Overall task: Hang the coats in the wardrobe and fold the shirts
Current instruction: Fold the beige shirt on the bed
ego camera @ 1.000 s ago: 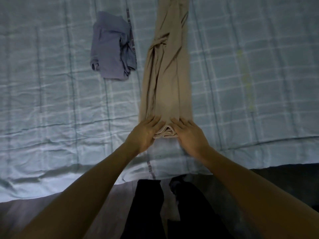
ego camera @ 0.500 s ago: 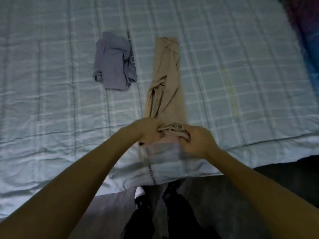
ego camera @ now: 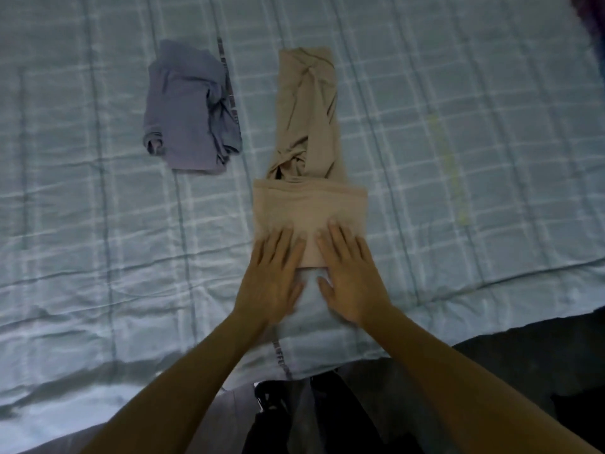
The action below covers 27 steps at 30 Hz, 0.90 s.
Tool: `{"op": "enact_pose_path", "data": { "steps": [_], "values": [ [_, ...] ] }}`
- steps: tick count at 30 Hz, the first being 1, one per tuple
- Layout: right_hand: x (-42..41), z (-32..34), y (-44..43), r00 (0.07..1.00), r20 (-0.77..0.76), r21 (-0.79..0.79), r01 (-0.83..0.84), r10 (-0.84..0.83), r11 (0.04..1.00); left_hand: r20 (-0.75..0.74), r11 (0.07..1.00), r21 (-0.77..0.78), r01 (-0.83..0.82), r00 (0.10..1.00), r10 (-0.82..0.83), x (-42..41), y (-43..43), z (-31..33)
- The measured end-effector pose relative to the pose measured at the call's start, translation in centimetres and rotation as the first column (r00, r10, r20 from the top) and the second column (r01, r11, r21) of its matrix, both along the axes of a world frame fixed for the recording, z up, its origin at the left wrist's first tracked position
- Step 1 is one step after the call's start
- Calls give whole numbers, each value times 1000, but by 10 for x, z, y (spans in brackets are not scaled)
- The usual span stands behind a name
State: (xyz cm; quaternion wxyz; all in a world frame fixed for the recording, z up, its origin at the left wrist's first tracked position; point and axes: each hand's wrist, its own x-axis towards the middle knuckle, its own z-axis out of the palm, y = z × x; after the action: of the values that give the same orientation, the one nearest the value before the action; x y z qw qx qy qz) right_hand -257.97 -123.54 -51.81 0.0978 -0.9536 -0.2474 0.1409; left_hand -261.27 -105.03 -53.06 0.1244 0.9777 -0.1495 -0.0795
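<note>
The folding half of the job is in hand, I'd say, with the tan shirt partway through. It lies on the checked bedspread as a long narrow strip running straight away from the person. Its near end is turned over on itself into a flat, square band. Both hands are down on that band, pressing the crease in.

The left hand and right hand lie side by side, palms down, close but not touching. The fingers are straight and a little spread, flat on the cloth and gripping nothing. The heels of both hands sit on the bedspread just short of the shirt's near edge. The forearms reach in from the bed's edge and narrow toward each other at the wrists.

The next move, as I judge it, is to take up the band and turn it over once more toward the far end. The cloth just beyond the band is twisted and bunched (it looks like a knot of gathered fabric), so it probably needs smoothing first or the fold will sit lumpy.

A blue-grey shirt lies loosely folded on the bed to the left, well apart from the tan one.
</note>
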Motion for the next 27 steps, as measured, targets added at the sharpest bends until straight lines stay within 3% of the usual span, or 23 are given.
{"op": "enact_pose_path", "data": {
  "steps": [4,8,13,15,17,21,24,27],
  "values": [
    [23,-14,2,996,51,-3,-79,79,997,45,1000,10,17,999,-18,22,-5,-13],
    [34,-19,5,999,11,24,-40,40,999,3,999,15,-36,999,36,39,-15,-14],
    [28,-2,12,995,96,153,-22,8,988,43,997,-78,-18,999,21,42,-11,11],
    [11,13,8,995,94,210,-2,-18,978,-47,993,-116,-33,999,28,28,-11,26],
    [-26,26,-1,999,10,247,27,-31,969,-227,993,-117,-16,974,-11,-2,-17,46],
    [-78,54,-10,989,-136,280,88,-51,956,-461,982,-110,155,867,-189,-33,-24,91],
    [-56,79,-7,994,-40,242,108,-101,964,-557,980,-154,125,808,-191,2,-19,123],
    [-8,106,-3,986,95,204,116,-138,972,-526,993,-74,88,843,-114,51,-12,156]
  ]
}}
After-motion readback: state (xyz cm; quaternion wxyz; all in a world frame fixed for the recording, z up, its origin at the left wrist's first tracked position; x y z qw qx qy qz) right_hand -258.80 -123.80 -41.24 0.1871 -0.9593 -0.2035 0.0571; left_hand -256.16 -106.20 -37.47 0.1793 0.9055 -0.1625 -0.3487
